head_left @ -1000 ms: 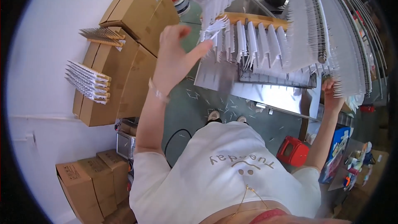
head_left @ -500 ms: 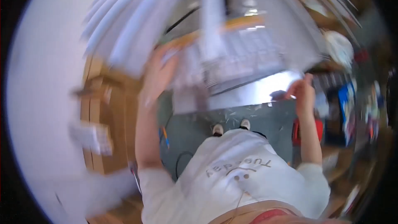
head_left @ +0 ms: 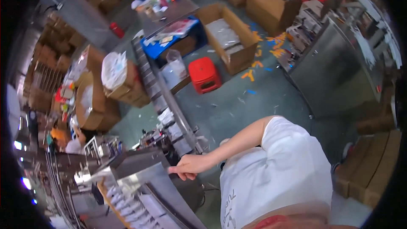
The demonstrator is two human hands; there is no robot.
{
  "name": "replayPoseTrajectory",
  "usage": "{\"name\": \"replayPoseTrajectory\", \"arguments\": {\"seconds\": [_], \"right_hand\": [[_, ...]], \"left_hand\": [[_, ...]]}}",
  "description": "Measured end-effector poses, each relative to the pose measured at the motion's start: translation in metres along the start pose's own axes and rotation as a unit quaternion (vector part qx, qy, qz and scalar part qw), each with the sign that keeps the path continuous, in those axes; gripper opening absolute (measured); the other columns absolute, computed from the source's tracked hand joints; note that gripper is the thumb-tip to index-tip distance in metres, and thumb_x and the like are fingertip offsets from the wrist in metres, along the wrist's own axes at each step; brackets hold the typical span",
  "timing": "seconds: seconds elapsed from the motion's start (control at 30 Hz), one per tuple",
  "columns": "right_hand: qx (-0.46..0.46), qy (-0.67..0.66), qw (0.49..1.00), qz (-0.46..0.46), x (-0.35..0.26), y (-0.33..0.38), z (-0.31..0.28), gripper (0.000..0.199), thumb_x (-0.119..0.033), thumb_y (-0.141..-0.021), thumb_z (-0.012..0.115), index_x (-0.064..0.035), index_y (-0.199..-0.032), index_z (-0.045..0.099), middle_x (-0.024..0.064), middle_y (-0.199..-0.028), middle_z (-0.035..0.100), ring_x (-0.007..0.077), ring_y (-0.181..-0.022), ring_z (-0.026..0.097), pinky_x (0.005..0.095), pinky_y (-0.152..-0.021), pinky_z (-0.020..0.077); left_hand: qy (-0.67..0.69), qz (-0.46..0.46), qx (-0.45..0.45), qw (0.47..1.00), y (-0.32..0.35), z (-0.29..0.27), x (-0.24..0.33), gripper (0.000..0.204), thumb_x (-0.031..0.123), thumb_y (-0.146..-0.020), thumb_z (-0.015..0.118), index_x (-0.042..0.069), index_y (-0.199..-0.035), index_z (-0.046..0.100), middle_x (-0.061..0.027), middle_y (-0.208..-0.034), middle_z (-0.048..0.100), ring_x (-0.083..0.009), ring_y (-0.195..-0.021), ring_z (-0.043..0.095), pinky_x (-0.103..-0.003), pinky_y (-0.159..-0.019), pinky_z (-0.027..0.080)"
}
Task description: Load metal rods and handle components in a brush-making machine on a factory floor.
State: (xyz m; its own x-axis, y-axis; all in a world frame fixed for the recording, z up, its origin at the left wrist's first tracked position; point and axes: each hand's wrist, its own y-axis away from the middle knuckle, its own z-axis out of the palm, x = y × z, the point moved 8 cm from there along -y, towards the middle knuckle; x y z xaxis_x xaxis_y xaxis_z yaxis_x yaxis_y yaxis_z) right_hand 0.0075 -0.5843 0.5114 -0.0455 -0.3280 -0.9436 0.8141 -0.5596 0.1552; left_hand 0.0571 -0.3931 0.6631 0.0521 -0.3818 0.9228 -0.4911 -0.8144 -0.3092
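Steel machine edge under my one visible hand, view swung round to the shop floor.

I see one of my hands (head_left: 189, 166), arm coming in from the white shirt (head_left: 275, 174) at lower right; which hand it is I can't tell for sure, reads as the left. Fingers loosely curled, forefinger stretched toward the left, nothing gripped, fingertips resting on or just above the top right edge of the slanted steel machine housing (head_left: 144, 174). Other hand not in view. White folded pieces (head_left: 123, 203) sit in a row along the machine's lower left edge, by an orange strip. Behind the hand a roller conveyor (head_left: 163, 101) runs up the frame. Red plastic stool (head_left: 204, 74) stands on the green floor, near an open cardboard box (head_left: 227, 38); well apart from the hand.
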Motion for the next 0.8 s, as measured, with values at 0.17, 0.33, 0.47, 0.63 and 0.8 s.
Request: {"name": "replayPoseTrajectory", "arguments": {"seconds": [0.17, 0.33, 0.47, 0.63, 0.8], "right_hand": [[0.109, -0.017, 0.993, 0.026, 0.022, 0.021, -0.057, 0.066, -0.058, -0.092, 0.038, -0.0026, -0.061, 0.058, 0.0055, -0.048, 0.053, 0.0125, -0.04, 0.05, 0.026, -0.039, 0.0372], [0.118, -0.01, 0.992, 0.037, 0.017, 0.013, -0.054, 0.065, -0.058, -0.092, 0.039, -0.0022, -0.063, 0.058, 0.0056, -0.05, 0.054, 0.0117, -0.043, 0.051, 0.0254, -0.041, 0.038], [0.026, 0.0, 0.998, 0.052, 0.008, -0.011, -0.011, 0.064, -0.057, -0.091, 0.041, -0.0014, -0.064, 0.06, 0.006, -0.051, 0.055, 0.0117, -0.044, 0.053, 0.0252, -0.042, 0.0391], [-0.044, 0.123, 0.988, 0.078, 0.005, -0.033, 0.029, 0.036, -0.031, -0.093, 0.047, -0.0063, -0.074, 0.066, 0.0047, -0.072, 0.064, 0.0124, -0.056, 0.058, 0.0279, -0.055, 0.047], [0.016, 0.231, 0.973, -0.021, -0.015, -0.037, 0.001, 0.041, -0.029, -0.097, 0.038, -0.0006, -0.078, 0.06, 0.0081, -0.068, 0.061, 0.0174, -0.061, 0.058, 0.0293, -0.06, 0.0469]], "left_hand": [[0.153, 0.034, -0.024, 0.987, -0.031, 0.025, -0.009, 0.039, 0.018, -0.085, 0.053, 0.003, -0.12, 0.053, -0.0179, -0.121, 0.054, -0.0292, -0.113, 0.051, -0.04, -0.097, 0.04], [0.272, 0.067, 0.017, 0.96, -0.021, -0.004, -0.007, 0.039, 0.018, -0.084, 0.054, 0.001, -0.12, 0.053, -0.0173, -0.12, 0.054, -0.0292, -0.112, 0.051, -0.041, -0.097, 0.04], [0.339, 0.091, 0.118, 0.929, 0.038, -0.074, -0.015, 0.039, 0.018, -0.084, 0.054, 0.0, -0.119, 0.054, -0.0168, -0.12, 0.054, -0.0293, -0.112, 0.051, -0.041, -0.098, 0.04], [0.313, 0.144, 0.46, 0.818, 0.351, -0.174, 0.009, 0.039, 0.018, -0.084, 0.054, -0.001, -0.118, 0.054, -0.0162, -0.119, 0.055, -0.0294, -0.112, 0.051, -0.042, -0.098, 0.04], [0.139, 0.276, 0.758, 0.574, 0.653, 0.001, 0.152, 0.039, 0.018, -0.084, 0.055, -0.002, -0.117, 0.054, -0.0156, -0.118, 0.055, -0.0295, -0.112, 0.051, -0.042, -0.098, 0.04]]}}
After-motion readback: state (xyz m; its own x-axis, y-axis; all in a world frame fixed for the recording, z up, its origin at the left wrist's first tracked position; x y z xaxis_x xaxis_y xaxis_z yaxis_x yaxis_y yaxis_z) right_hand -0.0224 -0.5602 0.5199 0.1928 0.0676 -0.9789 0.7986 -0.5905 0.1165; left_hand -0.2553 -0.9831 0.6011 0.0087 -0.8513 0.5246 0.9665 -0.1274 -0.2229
